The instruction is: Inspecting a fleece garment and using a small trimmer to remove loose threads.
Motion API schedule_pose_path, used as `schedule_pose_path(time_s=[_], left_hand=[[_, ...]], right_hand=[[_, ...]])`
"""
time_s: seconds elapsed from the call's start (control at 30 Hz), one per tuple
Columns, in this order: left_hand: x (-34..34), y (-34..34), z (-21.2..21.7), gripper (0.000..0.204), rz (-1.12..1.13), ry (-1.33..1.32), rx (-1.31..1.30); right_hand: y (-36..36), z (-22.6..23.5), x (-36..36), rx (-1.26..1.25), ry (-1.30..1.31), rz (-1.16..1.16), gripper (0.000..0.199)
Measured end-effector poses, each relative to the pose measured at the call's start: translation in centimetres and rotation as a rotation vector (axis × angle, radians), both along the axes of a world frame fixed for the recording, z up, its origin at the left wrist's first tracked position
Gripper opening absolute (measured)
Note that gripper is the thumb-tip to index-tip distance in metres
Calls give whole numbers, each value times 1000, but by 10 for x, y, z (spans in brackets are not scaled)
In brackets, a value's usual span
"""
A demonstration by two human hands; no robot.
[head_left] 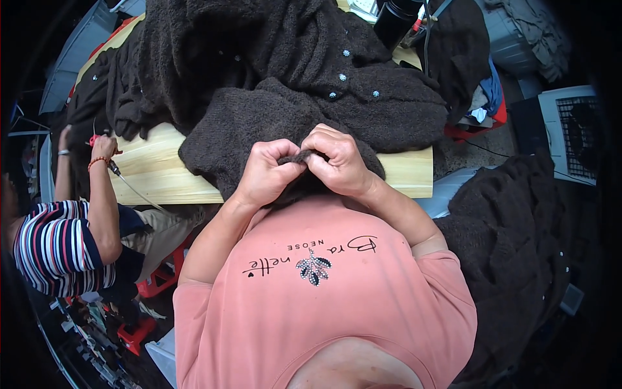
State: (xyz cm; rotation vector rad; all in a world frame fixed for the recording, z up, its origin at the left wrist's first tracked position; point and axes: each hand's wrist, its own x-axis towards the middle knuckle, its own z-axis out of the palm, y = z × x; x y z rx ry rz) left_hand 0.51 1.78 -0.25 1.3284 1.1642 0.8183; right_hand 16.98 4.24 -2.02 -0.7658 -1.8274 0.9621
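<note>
A dark brown, fuzzy knitted garment (240, 120) lies bunched over the near edge of the table. Close to my chest, my left hand (269, 170) pinches a rolled edge of it between thumb and fingers. My right hand (337, 161) grips the same edge just beside it, thumb pressed against bent fingers. The two hands almost touch, and only a short twisted strip of knit shows between them. Whether anything small sits inside the pinch is hidden. Beyond my hands, more dark knit (291, 45) is heaped, dotted with several sparkling pale-blue buttons (343, 77).
At the left, a co-worker in a striped shirt (65, 243) holds a red tool with a cord (103, 141) over the wooden tabletop (146, 170). A black cylinder (395, 23) stands at the back. More dark knitwear (512, 233) hangs at my right, near a white grilled unit (573, 129).
</note>
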Motion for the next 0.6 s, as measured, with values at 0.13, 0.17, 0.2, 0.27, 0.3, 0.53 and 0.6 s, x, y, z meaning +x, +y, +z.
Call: schedule_pose_path(time_s=[0.13,0.17,0.2,0.27,0.3,0.53,0.6], left_hand=[[-6,8,5,2,0,-108,-130],[-8,7,8,4,28,-215,-184],[-10,8,9,4,75,-277,-219],[-17,10,10,5,150,-388,-271],[-20,12,11,8,160,-417,-283],[-25,17,8,9,167,-559,-234],[-22,18,11,6,175,-551,-203]], right_hand=[[3,-7,7,6,-19,-86,6],[4,-7,15,22,-48,-110,9],[7,-13,24,17,-47,-150,18],[11,-26,46,-172,-96,-104,30],[11,-40,58,-329,-102,-37,33],[1,-74,72,-563,-227,134,20],[1,-77,73,-580,-117,44,22]])
